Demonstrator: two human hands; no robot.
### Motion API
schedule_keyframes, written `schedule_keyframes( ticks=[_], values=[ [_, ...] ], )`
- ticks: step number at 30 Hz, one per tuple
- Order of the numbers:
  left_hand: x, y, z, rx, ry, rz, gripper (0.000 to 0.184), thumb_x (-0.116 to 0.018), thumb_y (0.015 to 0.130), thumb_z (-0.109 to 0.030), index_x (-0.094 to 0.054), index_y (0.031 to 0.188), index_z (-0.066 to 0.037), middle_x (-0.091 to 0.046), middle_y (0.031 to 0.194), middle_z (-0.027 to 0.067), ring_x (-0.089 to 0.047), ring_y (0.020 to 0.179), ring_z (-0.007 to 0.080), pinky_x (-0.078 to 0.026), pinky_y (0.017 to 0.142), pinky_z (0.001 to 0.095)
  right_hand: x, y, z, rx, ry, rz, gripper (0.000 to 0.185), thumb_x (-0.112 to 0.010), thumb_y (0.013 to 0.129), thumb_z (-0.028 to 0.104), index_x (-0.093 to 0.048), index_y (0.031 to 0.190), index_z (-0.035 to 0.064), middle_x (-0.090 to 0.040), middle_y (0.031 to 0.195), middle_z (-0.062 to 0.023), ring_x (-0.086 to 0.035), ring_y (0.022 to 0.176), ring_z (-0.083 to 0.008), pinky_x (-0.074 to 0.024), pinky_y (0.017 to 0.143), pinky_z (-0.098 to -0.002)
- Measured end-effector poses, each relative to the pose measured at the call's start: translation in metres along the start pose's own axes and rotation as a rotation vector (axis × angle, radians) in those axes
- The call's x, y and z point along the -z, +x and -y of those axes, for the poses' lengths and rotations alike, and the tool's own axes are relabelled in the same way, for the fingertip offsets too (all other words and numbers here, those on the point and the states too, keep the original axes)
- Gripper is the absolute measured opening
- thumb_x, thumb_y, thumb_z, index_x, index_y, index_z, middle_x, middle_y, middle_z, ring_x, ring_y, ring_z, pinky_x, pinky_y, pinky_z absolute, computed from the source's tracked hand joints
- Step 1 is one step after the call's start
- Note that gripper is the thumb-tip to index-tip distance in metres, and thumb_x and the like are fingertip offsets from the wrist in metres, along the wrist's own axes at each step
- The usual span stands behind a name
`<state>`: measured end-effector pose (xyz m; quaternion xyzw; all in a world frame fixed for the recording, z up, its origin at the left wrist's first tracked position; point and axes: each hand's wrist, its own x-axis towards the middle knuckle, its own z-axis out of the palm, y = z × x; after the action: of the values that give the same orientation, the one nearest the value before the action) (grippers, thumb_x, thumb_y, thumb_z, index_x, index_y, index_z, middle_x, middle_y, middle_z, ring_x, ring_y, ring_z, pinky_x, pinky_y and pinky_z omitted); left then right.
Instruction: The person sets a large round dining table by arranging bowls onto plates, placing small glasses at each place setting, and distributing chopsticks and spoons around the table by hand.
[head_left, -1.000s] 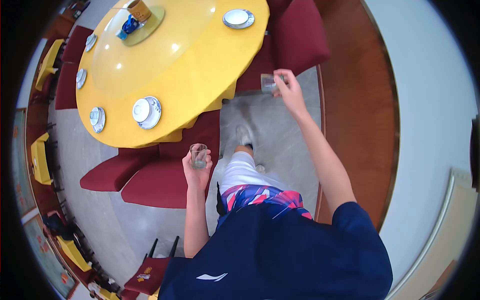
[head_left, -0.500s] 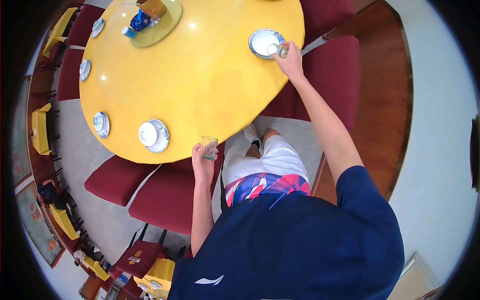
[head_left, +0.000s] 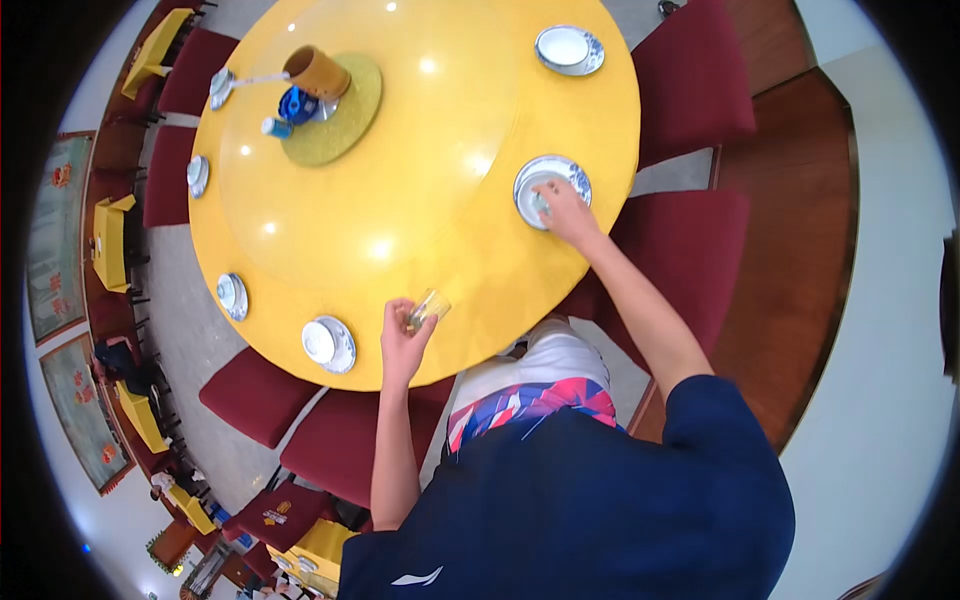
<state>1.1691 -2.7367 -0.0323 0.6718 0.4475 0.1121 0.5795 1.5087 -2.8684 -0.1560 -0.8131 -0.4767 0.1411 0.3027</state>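
My left hand [head_left: 404, 338] is closed around a small clear drinking glass [head_left: 431, 307], held tilted above the near edge of the round yellow table [head_left: 400, 190]. My right hand [head_left: 567, 212] reaches over a place setting at the table's right side. A second small glass [head_left: 541, 203] is between its fingers, down in the white bowl. Under that bowl lies a blue-and-white patterned plate [head_left: 582, 182]. My fingers partly hide this glass and the bowl. Left of my left hand stands another white bowl [head_left: 319, 342] on a patterned plate [head_left: 345, 350].
More place settings line the table rim, including a bowl [head_left: 563, 46] at the far right. A greenish round stand [head_left: 362, 105] carries a brown wooden container [head_left: 318, 72] and blue items [head_left: 297, 104]. Dark red chairs [head_left: 690, 270] surround the table. Other yellow tables [head_left: 110, 245] and people are at left.
My right hand has lowered its glass from the bowl's near edge into the bowl. The glass in my left hand has gone from upright to tilted. The view has shifted, showing more of the table.
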Motion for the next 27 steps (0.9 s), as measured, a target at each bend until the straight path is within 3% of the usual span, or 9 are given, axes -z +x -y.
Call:
schedule_keyframes(
  ticks=[2, 5, 6, 7, 10, 14, 22, 27],
  values=[
    [-0.022, 0.050, -0.037, -0.083, 0.224, 0.043, 0.040, -0.077, 0.080, -0.012, -0.057, 0.112, -0.003, -0.059, 0.109, 0.0077, -0.060, 0.086, 0.0176, -0.054, 0.071, 0.0280, 0.010, 0.001, 0.005, 0.001, -0.001, -0.005, 0.047, -0.070, 0.074, 0.006, -0.057, 0.120, 0.0106, -0.054, 0.112, -0.0179, -0.054, 0.110, -0.0355, -0.0467, 0.093, -0.0421],
    [-0.077, 0.137, -0.093, -0.415, 0.408, 0.053, 0.040, -0.077, 0.077, -0.015, -0.063, 0.114, -0.010, -0.060, 0.105, 0.0092, -0.058, 0.095, 0.0236, -0.056, 0.072, 0.0325, 0.026, -0.003, 0.009, 0.015, -0.011, -0.025, 0.054, -0.069, 0.075, 0.006, -0.053, 0.126, 0.0118, -0.054, 0.117, -0.0174, -0.053, 0.112, -0.0350, -0.0462, 0.093, -0.0426],
    [-0.103, 0.170, -0.106, -0.451, 0.381, 0.043, 0.040, -0.077, 0.077, -0.016, -0.064, 0.114, -0.010, -0.061, 0.103, 0.0102, -0.058, 0.093, 0.0247, -0.056, 0.073, 0.0337, 0.031, -0.006, 0.009, 0.037, -0.024, -0.049, 0.058, -0.070, 0.075, 0.006, -0.051, 0.130, 0.0120, -0.053, 0.120, -0.0175, -0.053, 0.113, -0.0349, -0.0458, 0.093, -0.0430],
    [-0.127, 0.203, -0.123, -0.454, 0.429, 0.061, 0.043, -0.079, 0.077, -0.018, -0.062, 0.115, -0.009, -0.064, 0.111, 0.0074, -0.061, 0.100, 0.0220, -0.051, 0.086, 0.0349, 0.036, -0.010, 0.010, 0.024, -0.021, -0.049, 0.058, -0.070, 0.075, 0.006, -0.051, 0.130, 0.0120, -0.053, 0.120, -0.0175, -0.053, 0.113, -0.0349, -0.0458, 0.093, -0.0430],
    [-0.206, 0.311, -0.147, -0.669, 0.538, 0.010, 0.053, -0.082, 0.072, -0.022, -0.059, 0.117, -0.008, -0.065, 0.111, 0.0127, -0.063, 0.100, 0.0280, -0.051, 0.087, 0.0376, 0.057, -0.022, 0.012, 0.012, -0.002, -0.050, 0.064, -0.070, 0.077, 0.010, -0.045, 0.136, 0.0107, -0.051, 0.125, -0.0187, -0.051, 0.115, -0.0356, -0.0449, 0.094, -0.0437],
    [-0.290, 0.431, -0.165, -0.719, 0.625, 0.005, 0.055, -0.082, 0.070, -0.023, -0.058, 0.115, -0.002, -0.065, 0.110, 0.0168, -0.063, 0.101, 0.0301, -0.051, 0.088, 0.0394, 0.091, -0.054, 0.019, -0.091, 0.103, -0.067, 0.058, -0.068, 0.079, 0.013, -0.048, 0.134, 0.0074, -0.050, 0.124, -0.0198, -0.050, 0.115, -0.0366, -0.0432, 0.097, -0.0437],
    [-0.344, 0.507, -0.158, -0.648, 0.685, 0.086, 0.054, -0.080, 0.068, -0.017, -0.056, 0.115, -0.003, -0.061, 0.108, 0.0199, -0.059, 0.104, 0.0345, -0.050, 0.091, 0.0420, 0.124, -0.116, 0.006, -0.381, 0.274, -0.156, 0.049, -0.067, 0.080, 0.010, -0.052, 0.126, 0.0020, -0.051, 0.124, -0.0191, -0.051, 0.115, -0.0360, -0.0430, 0.099, -0.0423],
    [-0.344, 0.508, -0.165, -0.725, 0.792, 0.205, 0.056, -0.079, 0.071, -0.024, -0.055, 0.119, -0.010, -0.060, 0.114, 0.0151, -0.059, 0.106, 0.0320, -0.050, 0.091, 0.0414, 0.134, -0.127, -0.004, -0.415, 0.289, -0.152, 0.049, -0.066, 0.080, 0.009, -0.052, 0.126, 0.0015, -0.051, 0.124, -0.0191, -0.051, 0.113, -0.0367, -0.0438, 0.097, -0.0429]
  ],
)
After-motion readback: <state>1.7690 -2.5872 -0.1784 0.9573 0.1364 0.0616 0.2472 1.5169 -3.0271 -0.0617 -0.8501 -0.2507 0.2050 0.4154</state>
